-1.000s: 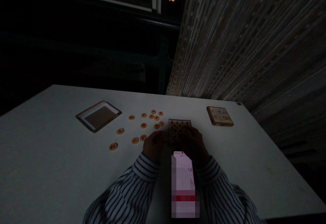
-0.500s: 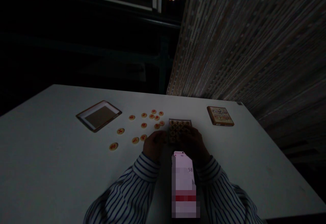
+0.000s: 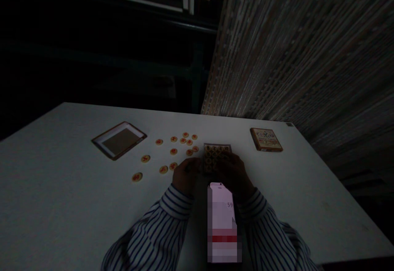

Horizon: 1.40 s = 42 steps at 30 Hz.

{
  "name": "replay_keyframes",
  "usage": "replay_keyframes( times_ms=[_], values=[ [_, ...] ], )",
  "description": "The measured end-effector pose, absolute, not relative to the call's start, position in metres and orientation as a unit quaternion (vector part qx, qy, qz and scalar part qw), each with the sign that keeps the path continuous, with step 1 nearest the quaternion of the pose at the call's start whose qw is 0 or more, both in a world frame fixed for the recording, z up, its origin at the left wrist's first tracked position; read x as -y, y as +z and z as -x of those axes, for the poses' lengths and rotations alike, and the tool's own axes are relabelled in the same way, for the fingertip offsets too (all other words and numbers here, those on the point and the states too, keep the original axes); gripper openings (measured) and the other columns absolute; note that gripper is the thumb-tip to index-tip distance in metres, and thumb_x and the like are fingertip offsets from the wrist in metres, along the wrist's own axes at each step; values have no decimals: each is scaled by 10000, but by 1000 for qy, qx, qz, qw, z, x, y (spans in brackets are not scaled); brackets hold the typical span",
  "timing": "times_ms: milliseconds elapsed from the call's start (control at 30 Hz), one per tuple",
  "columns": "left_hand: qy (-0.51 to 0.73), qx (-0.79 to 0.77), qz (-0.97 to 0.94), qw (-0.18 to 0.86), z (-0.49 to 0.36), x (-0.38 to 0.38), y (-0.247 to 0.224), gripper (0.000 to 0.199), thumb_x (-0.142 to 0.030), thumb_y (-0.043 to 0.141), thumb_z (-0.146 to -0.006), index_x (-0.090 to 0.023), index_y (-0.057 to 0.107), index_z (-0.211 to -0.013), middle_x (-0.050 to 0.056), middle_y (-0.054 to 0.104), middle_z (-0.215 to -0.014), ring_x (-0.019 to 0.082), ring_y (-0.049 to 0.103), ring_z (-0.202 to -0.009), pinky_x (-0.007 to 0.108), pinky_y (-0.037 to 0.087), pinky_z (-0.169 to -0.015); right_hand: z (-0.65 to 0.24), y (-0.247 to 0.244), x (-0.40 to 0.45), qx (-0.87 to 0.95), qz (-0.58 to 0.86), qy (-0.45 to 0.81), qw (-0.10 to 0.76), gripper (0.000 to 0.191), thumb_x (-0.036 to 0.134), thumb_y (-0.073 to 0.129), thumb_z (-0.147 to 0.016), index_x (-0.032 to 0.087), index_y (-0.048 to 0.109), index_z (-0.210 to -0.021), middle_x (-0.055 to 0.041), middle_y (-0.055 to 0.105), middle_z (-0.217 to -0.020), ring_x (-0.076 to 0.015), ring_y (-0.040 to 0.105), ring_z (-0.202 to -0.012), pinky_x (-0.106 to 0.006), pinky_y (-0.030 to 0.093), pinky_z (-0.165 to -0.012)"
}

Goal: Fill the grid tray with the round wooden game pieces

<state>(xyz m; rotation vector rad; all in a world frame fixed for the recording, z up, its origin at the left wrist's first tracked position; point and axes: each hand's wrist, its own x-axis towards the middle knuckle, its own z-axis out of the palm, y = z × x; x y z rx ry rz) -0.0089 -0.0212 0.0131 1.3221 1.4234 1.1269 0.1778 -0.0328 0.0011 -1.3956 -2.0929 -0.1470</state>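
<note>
A small tray [image 3: 204, 150] filled with rows of round Chinese chess pieces lies between my hands. My left hand [image 3: 185, 176] is by its left edge, fingers curled; what they hold, if anything, is lost in the dark. From the right, my right hand [image 3: 237, 176] reaches over the tray, its bent fingers down at the front rows and covering some pieces. Whether a piece is pinched there cannot be made out. Loose Chinese chess pieces with red marks [image 3: 174, 151] are spread on the white table left of the tray, several close to my left hand.
A lit phone [image 3: 222, 217] lies between my forearms. An open box half [image 3: 115, 156] rests at the left, and a printed box lid [image 3: 266, 139] at the right. Behind the table [image 3: 76, 213] hangs a string curtain [image 3: 246, 57]. The room is very dark.
My hands, the tray and the loose pieces look almost the same as before. The number on the phone screen has gone from 58 to 59.
</note>
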Motion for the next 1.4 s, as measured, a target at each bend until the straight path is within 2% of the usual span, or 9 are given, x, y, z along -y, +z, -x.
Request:
replay_keyframes(
  times_ms=[233,700,900,1233,1400],
  values=[
    [444,-576,-528,438,8,22,17,223,-310,531,-720,-148,646,-821,42,679,-671,147,626,-604,229,501,-536,-177,0,32,796,522,-62,301,197,313,547,-787,199,635,-922,-104,565,-1066,-240,478,-1053,-409,418,-868],
    [454,-573,-522,439,8,23,19,229,-330,553,-698,-145,653,-789,45,673,-633,159,627,-593,249,505,-547,-177,1,32,806,515,-55,287,209,285,539,-793,212,625,-969,-91,575,-1087,-237,458,-1089,-425,393,-899],
    [459,-573,-519,438,8,23,16,232,-326,553,-700,-142,651,-802,46,673,-638,164,633,-630,257,509,-575,-179,-2,30,811,520,-50,264,210,313,532,-796,217,633,-953,-92,584,-1067,-238,480,-1049,-413,408,-871],
    [460,-566,-514,452,8,22,14,237,-335,564,-692,-142,646,-803,55,684,-682,161,638,-640,244,509,-569,-178,0,32,810,516,-56,272,195,282,547,-788,224,628,-956,-80,592,-1064,-226,486,-1047,-407,396,-887],
    [458,-565,-511,459,8,22,15,232,-336,569,-687,-151,649,-801,44,675,-639,164,636,-620,244,508,-541,-178,-1,31,813,508,-59,279,196,291,549,-789,227,629,-956,-80,590,-1063,-224,488,-1049,-406,399,-884]
  ],
)
